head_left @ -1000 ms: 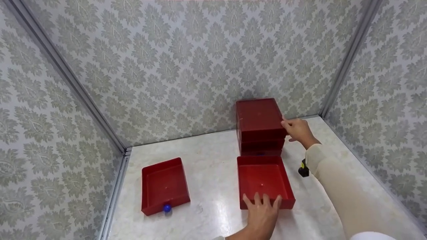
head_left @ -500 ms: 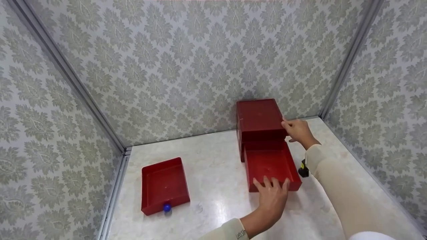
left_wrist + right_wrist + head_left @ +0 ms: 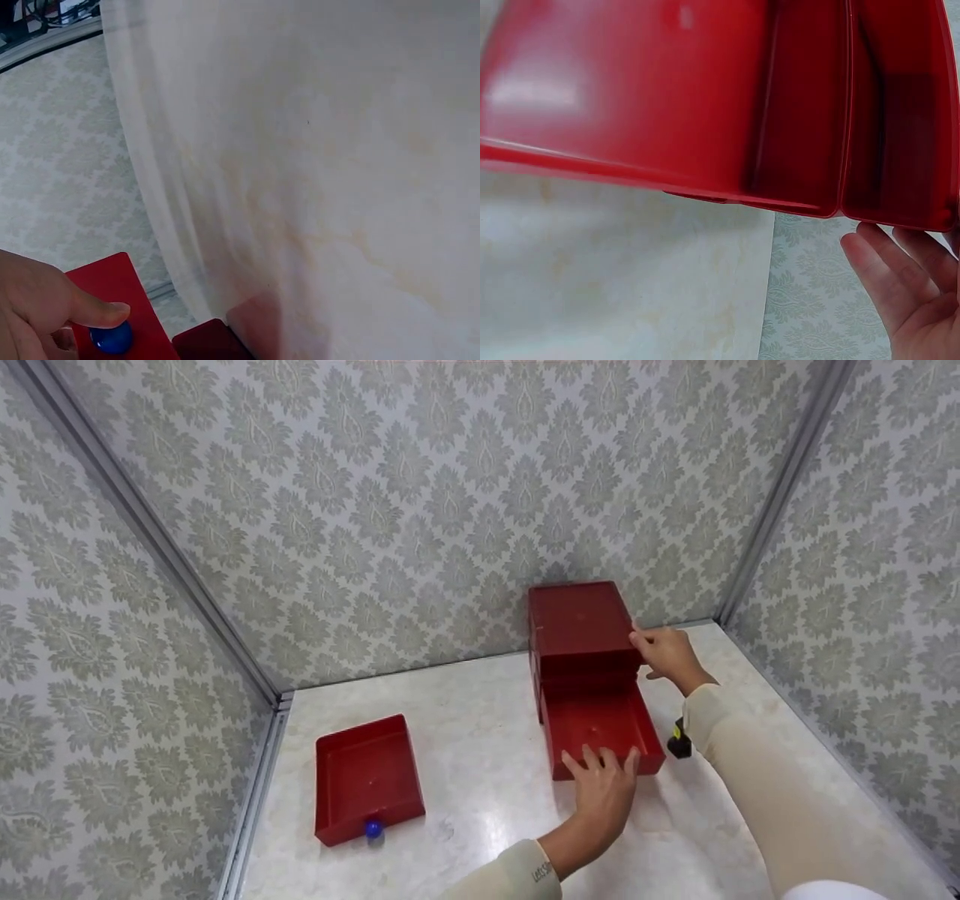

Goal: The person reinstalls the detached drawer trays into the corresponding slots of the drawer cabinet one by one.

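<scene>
A red drawer (image 3: 594, 731) with a blue knob (image 3: 112, 337) overlaps the front of the red drawer cabinet (image 3: 581, 619), below its open top slot. My left hand (image 3: 602, 791) grips the drawer's front wall, fingers over the rim. In the left wrist view the thumb lies against the knob. My right hand (image 3: 671, 656) holds the cabinet's upper right edge; in the right wrist view its fingertips touch the side of the top slot. The drawer's rear end is hidden under the cabinet's upper tier in the head view.
A second red drawer (image 3: 369, 780) with a blue knob (image 3: 373, 829) lies on the white marbled table (image 3: 480, 765) at the left. Beside my right sleeve sits a small black and yellow object (image 3: 679, 742). Patterned walls (image 3: 435, 510) stand close behind the cabinet and along both sides.
My left hand has carried the drawer away from me and up to the cabinet, its rear now overlapping the cabinet front. The right hand stays on the cabinet edge.
</scene>
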`<state>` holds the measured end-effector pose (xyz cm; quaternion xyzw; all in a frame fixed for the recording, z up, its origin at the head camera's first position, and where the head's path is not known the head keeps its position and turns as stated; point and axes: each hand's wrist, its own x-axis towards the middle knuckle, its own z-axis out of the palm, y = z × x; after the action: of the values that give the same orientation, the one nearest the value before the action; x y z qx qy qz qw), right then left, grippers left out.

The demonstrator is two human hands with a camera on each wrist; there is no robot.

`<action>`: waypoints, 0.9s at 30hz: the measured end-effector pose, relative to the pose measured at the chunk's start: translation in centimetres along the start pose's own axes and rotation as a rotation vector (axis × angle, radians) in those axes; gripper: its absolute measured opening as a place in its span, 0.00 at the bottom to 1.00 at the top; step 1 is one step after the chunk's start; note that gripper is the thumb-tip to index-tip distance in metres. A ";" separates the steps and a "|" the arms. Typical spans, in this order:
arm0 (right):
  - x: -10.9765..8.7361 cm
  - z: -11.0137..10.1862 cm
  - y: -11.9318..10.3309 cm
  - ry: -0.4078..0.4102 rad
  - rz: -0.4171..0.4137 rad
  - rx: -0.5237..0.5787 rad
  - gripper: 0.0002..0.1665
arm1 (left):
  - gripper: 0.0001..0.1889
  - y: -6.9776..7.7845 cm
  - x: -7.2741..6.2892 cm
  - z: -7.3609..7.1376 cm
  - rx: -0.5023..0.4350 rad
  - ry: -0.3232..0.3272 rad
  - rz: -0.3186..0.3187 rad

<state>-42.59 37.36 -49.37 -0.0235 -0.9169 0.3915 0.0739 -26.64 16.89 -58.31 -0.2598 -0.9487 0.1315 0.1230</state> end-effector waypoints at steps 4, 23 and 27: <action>0.0 0.1 0.0 0.010 -0.030 -0.015 0.23 | 0.31 -0.3 1.1 0.9 -0.008 0.027 -0.022; -0.2 0.0 0.4 0.003 0.009 0.034 0.25 | 0.58 0.0 -0.1 3.0 -0.055 0.086 0.015; -0.1 0.0 0.3 0.000 0.000 0.028 0.25 | 0.52 0.7 -3.0 3.4 -0.008 0.016 0.048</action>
<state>-42.47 37.49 -49.61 -0.0222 -0.9114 0.4042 0.0741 -24.83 15.27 -62.15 -0.2842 -0.9417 0.1283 0.1264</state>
